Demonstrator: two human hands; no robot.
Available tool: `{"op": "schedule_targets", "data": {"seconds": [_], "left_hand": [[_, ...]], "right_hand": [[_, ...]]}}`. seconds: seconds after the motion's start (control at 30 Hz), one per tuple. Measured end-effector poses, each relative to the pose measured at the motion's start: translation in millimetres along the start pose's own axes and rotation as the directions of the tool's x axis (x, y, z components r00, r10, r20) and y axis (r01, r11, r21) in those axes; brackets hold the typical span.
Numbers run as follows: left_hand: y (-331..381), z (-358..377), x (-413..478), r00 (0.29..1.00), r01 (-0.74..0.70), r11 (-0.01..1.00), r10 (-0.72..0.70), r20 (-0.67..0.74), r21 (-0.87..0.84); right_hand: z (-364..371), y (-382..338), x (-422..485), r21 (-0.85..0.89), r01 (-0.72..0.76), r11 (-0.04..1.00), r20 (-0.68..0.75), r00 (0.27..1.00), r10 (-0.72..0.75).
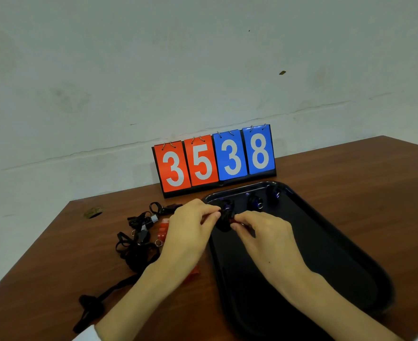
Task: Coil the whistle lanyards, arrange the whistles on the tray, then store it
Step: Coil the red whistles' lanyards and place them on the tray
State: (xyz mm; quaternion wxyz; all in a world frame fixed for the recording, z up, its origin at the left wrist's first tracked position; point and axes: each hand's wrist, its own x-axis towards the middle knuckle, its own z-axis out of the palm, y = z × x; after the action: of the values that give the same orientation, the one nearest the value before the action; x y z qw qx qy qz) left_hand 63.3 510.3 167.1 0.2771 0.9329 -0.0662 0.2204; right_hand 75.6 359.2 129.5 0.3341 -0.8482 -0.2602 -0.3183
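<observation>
A black tray [326,254] lies on the brown table, right of centre. Along its far edge sit three blue whistles with coiled black lanyards [254,200], [273,191], [227,205]. Over the tray's near-left corner, my left hand [190,225] and my right hand [262,232] together pinch a whistle wrapped in black lanyard [225,221]; a bit of red shows at my right fingertips. Left of the tray lies a tangle of loose black lanyards [136,252] with a red whistle [162,227] partly hidden by my left hand.
A flip scoreboard [213,159] reading 35 and 38 stands at the table's far edge against the wall, just behind the tray. One loose black lanyard [90,308] trails toward the near-left table edge. A red piece [193,273] peeks out under my left forearm.
</observation>
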Motion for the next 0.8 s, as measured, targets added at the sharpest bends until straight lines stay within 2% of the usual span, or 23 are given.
{"op": "schedule_targets", "data": {"seconds": [0.13, 0.47, 0.6, 0.73, 0.8], "left_hand": [[3.3, -0.5, -1.6, 0.995, -0.054, 0.988, 0.041, 0.09, 0.148], [5.3, 1.4, -1.0, 0.978, -0.1, 0.963, 0.049, 0.205, 0.248], [7.2, 2.3, -3.5, 0.994, -0.065, 0.973, 0.043, 0.102, 0.22], [9.8, 4.4, -5.7, 1.0, 0.023, 0.995, -0.021, -0.015, 0.093], [10.2, 5.6, -5.5, 1.0, 0.004, 0.992, -0.001, -0.02, 0.128]], "right_hand": [[2.5, 0.8, -2.2, -0.018, 0.025, 1.0, 0.009, 1.0, -0.025], [4.7, 0.3, -3.5, -0.048, 0.097, 0.994, -0.049, 0.994, -0.1], [7.3, -0.7, -4.8, -0.044, 0.117, 0.992, -0.034, 0.992, -0.119], [5.6, -0.9, -3.9, -0.029, 0.105, 0.994, -0.052, 0.993, -0.106], [4.4, -1.2, -3.6, -0.03, 0.105, 0.994, -0.066, 0.992, -0.107]]}}
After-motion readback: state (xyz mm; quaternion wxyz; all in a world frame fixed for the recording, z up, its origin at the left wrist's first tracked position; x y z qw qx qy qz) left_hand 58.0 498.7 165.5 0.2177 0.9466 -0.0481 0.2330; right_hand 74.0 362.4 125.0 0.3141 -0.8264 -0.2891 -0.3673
